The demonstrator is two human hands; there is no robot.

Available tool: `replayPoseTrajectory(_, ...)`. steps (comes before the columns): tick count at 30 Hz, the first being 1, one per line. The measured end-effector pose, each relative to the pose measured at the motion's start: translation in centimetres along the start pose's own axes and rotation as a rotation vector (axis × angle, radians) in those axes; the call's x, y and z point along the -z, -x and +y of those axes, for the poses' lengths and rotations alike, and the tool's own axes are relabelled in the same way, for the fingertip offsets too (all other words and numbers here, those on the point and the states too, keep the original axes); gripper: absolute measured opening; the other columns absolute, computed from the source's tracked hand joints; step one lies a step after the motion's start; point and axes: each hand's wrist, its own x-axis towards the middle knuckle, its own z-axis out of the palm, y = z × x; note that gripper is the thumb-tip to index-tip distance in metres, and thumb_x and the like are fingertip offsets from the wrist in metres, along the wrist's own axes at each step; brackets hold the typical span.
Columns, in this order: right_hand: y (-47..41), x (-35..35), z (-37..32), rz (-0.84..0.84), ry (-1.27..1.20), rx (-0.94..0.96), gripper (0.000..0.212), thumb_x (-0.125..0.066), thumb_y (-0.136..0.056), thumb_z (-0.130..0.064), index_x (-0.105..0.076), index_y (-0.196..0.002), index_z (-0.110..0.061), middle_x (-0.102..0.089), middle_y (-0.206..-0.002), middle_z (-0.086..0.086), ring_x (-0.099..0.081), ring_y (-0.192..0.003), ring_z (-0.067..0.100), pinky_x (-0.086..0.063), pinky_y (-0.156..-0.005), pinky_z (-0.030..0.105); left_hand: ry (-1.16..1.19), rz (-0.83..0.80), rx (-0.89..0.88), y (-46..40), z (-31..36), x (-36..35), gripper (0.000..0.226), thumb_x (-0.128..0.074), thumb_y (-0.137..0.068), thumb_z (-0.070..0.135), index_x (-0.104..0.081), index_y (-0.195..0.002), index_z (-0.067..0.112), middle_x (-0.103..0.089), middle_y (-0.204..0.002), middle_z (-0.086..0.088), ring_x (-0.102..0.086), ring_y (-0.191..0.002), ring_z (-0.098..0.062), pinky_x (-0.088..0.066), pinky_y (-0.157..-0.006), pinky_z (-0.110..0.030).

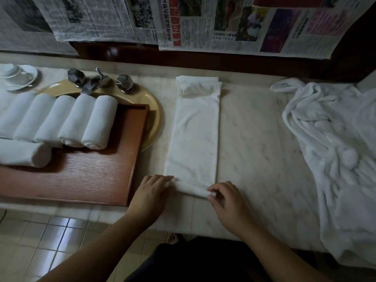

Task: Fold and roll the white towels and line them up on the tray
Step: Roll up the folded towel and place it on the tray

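A white towel [195,131], folded into a long narrow strip, lies lengthwise on the marble counter [256,139]. Its near end is turned up into a small roll. My left hand [151,192] holds the left end of that roll with its fingers. My right hand [223,197] pinches the right end with curled fingers. On the left, a wooden tray [97,176] carries several rolled white towels [99,125] side by side, and one more roll [24,152] lies crosswise in front of them.
A heap of loose white towels [333,143] covers the counter's right side. Behind the tray are a yellow sink [150,110] with a metal tap [91,82] and a cup on a saucer [17,76]. Newspapers [203,21] hang on the wall.
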Motion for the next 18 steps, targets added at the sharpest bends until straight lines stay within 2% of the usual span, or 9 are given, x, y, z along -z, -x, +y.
replayPoseTrajectory(2, -0.6, 0.0, -0.1, -0.003, -0.106, -0.094, 0.007, -0.069, -0.096, -0.030, -0.068, -0.101, -0.035, -0.059, -0.101, -0.014, -0.063, -0.093, 0.004, -0.054, -0.085, 0.028, 0.131, 0.017, 0.186, -0.3, 0.8, -0.1, 0.024, -0.063, -0.102, 0.040, -0.066, -0.122, 0.027, -0.066, -0.112, 0.017, -0.055, -0.101, -0.010, -0.050, -0.084, -0.031)
replayPoseTrajectory(5, -1.6, -0.2, -0.4, 0.013, -0.124, -0.188, 0.011, -0.070, -0.097, -0.027, -0.067, -0.095, -0.037, -0.059, -0.098, -0.009, -0.063, -0.087, 0.003, -0.049, -0.081, 0.022, 0.210, 0.086, 0.316, -0.8, 1.6, -0.2, 0.013, -0.070, -0.098, 0.038, -0.073, -0.105, 0.027, -0.063, -0.100, 0.018, -0.059, -0.091, -0.002, -0.052, -0.079, -0.026)
replayPoseTrajectory(8, -2.6, -0.3, -0.4, 0.026, -0.095, -0.241, 0.003, -0.068, -0.098, -0.031, -0.065, -0.098, -0.033, -0.061, -0.096, -0.007, -0.062, -0.085, 0.008, -0.045, -0.077, 0.025, 0.250, 0.148, 0.437, -1.4, 2.1, -0.2, 0.013, -0.074, -0.095, 0.038, -0.078, -0.101, 0.027, -0.055, -0.100, 0.015, -0.059, -0.084, 0.001, -0.044, -0.074, -0.013)
replayPoseTrajectory(10, -3.0, -0.1, -0.6, 0.062, -0.106, -0.228, 0.011, -0.070, -0.097, -0.027, -0.064, -0.104, -0.032, -0.059, -0.097, -0.006, -0.062, -0.083, 0.009, -0.049, -0.077, 0.026, 0.222, 0.153, 0.467, -1.8, 2.2, -0.2, 0.017, -0.075, -0.093, 0.043, -0.076, -0.102, 0.029, -0.056, -0.098, 0.012, -0.059, -0.079, -0.001, -0.045, -0.071, -0.017)
replayPoseTrajectory(12, -3.1, 0.0, -0.7, 0.078, -0.048, -0.079, 0.018, -0.071, -0.095, -0.016, -0.070, -0.104, -0.031, -0.054, -0.099, -0.005, -0.062, -0.081, 0.008, -0.050, -0.077, 0.021, 0.161, 0.153, 0.405, -2.0, 1.9, -0.1, 0.018, -0.076, -0.092, 0.045, -0.072, -0.097, 0.029, -0.058, -0.091, 0.012, -0.058, -0.074, -0.003, -0.046, -0.065, -0.024)
replayPoseTrajectory(14, -3.0, 0.2, -0.5, 0.057, 0.082, 0.139, 0.025, -0.070, -0.089, -0.004, -0.077, -0.101, -0.025, -0.056, -0.099, -0.003, -0.061, -0.082, 0.011, -0.049, -0.073, 0.021, 0.091, 0.153, 0.242, -2.0, 1.2, 0.0, 0.020, -0.076, -0.093, 0.042, -0.072, -0.088, 0.023, -0.057, -0.086, 0.011, -0.057, -0.070, -0.006, -0.046, -0.062, -0.026)
replayPoseTrajectory(16, -2.8, 0.5, 0.0, 0.032, 0.163, 0.284, 0.031, -0.068, -0.085, -0.002, -0.080, -0.106, -0.022, -0.058, -0.098, -0.002, -0.062, -0.084, 0.017, -0.050, -0.072, 0.025, -0.013, 0.138, 0.065, -2.0, 0.4, 0.3, 0.024, -0.072, -0.096, 0.042, -0.077, -0.090, 0.020, -0.062, -0.095, 0.006, -0.059, -0.080, -0.015, -0.051, -0.065, -0.031)
replayPoseTrajectory(18, -2.3, 1.0, 0.7, -0.009, 0.193, 0.333, 0.038, -0.063, -0.087, -0.006, -0.077, -0.119, -0.021, -0.060, -0.104, -0.002, -0.062, -0.089, 0.019, -0.053, -0.078, 0.029, -0.139, 0.098, -0.073, -1.8, -0.4, 1.0, 0.027, -0.067, -0.099, 0.046, -0.079, -0.104, 0.022, -0.064, -0.113, -0.001, -0.056, -0.096, -0.023, -0.053, -0.069, -0.034)
